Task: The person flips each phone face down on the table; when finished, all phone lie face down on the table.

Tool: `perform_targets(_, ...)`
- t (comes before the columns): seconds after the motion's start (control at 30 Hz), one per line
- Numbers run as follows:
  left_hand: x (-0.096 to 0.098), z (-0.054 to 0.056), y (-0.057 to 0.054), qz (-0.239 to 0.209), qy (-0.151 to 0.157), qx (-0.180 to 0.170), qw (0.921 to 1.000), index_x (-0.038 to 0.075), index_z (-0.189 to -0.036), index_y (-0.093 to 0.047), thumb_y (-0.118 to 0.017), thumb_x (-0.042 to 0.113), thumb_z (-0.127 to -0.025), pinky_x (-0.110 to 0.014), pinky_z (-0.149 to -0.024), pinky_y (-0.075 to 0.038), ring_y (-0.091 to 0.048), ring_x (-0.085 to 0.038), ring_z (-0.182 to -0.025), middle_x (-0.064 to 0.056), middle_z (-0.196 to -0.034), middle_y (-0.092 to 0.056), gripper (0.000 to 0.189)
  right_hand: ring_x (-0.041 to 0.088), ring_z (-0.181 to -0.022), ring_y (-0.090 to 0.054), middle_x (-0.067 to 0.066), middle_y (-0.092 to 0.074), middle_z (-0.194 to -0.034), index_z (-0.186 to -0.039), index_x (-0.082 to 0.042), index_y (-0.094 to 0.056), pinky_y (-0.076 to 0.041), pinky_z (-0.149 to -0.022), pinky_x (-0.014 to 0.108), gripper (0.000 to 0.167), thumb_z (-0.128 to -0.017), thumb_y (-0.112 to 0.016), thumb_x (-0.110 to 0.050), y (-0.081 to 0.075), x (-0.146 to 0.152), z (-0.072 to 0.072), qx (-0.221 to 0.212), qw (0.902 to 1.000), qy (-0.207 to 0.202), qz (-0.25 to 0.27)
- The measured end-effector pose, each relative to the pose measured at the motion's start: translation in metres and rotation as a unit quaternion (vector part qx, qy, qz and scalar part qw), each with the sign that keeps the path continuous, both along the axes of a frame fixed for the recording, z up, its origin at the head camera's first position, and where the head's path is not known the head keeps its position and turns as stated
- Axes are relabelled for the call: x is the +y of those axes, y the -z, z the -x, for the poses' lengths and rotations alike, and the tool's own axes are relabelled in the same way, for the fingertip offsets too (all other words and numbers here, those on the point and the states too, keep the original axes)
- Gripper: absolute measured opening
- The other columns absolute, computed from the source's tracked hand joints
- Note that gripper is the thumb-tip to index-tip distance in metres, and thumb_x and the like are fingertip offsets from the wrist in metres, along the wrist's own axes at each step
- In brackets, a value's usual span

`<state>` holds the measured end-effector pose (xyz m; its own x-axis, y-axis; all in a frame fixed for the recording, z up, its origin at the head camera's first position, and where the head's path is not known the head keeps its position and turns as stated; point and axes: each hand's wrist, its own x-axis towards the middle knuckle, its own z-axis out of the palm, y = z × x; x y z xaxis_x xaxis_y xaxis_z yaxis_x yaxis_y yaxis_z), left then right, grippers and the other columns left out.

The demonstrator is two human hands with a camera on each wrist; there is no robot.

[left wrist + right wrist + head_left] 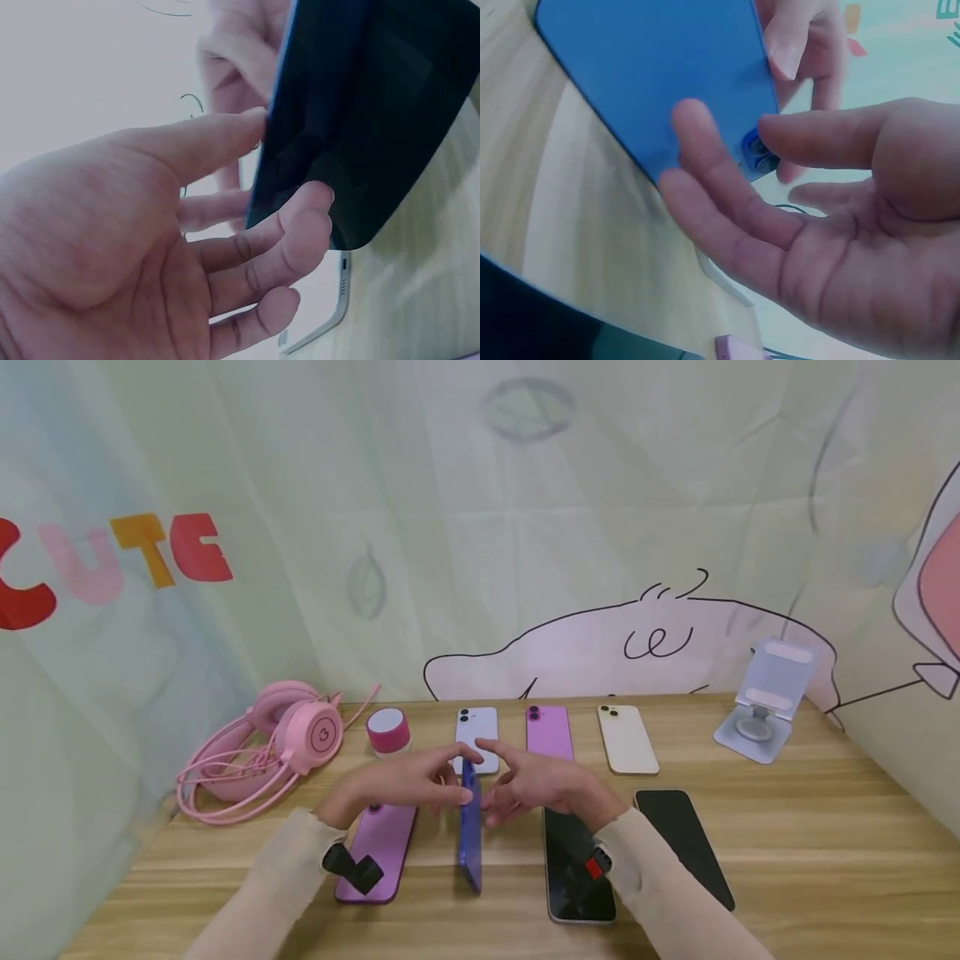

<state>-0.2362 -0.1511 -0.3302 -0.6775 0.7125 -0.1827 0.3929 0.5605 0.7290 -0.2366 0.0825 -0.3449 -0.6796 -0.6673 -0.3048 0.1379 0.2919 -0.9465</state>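
Note:
A blue phone (470, 839) stands edge-on between the two hands in the head view. My left hand (420, 774) holds it near its top, thumb against its edge. In the left wrist view the left fingers (255, 262) curl in front of its dark screen (375, 112). My right hand (540, 781) is at the other side, its fingers spread loosely beside the blue back (652, 67). The right thumb (817, 139) overlaps the camera corner in the right wrist view; whether it touches cannot be told.
Behind the hands lie a pale blue phone (487, 727), a pink phone (550, 735) and a cream phone (628, 741). Nearer are a purple phone (382, 847) and two dark-screened phones (577, 893). Pink headphones (292, 735), a pink-white round item (388, 732) and a folding stand (772, 702) flank them.

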Motion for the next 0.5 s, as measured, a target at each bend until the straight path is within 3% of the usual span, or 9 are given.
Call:
perform_targets(0.23,-0.0057,0.0014,-0.0052,0.006,0.013,0.002,0.9999,0.002,-0.128,-0.057,-0.067,0.02,-0.097,-0.027,-0.063,-0.044,-0.066,-0.036,-0.068,-0.015,-0.081,-0.065,0.037,0.032,-0.094,-0.071,0.021,-0.061,-0.114,-0.157,-0.016,-0.025,-0.054,-0.089,0.046,0.07,-0.098,-0.056,0.004,0.0042,-0.0017,-0.0016,-0.023,0.9983,-0.034,-0.042)
perform_targets(0.5,-0.0107,0.0033,-0.0046,0.039,0.031,0.019,0.9986,0.006,-0.123,-0.06,-0.067,0.015,-0.097,-0.027,-0.067,-0.044,-0.061,-0.024,-0.072,-0.001,-0.079,-0.061,0.029,0.027,-0.096,-0.068,0.021,-0.058,-0.114,-0.157,-0.022,-0.027,-0.055,-0.087,0.044,0.083,-0.09,-0.064,0.009,0.0053,-0.0022,-0.0004,-0.028,0.9978,-0.025,-0.054)
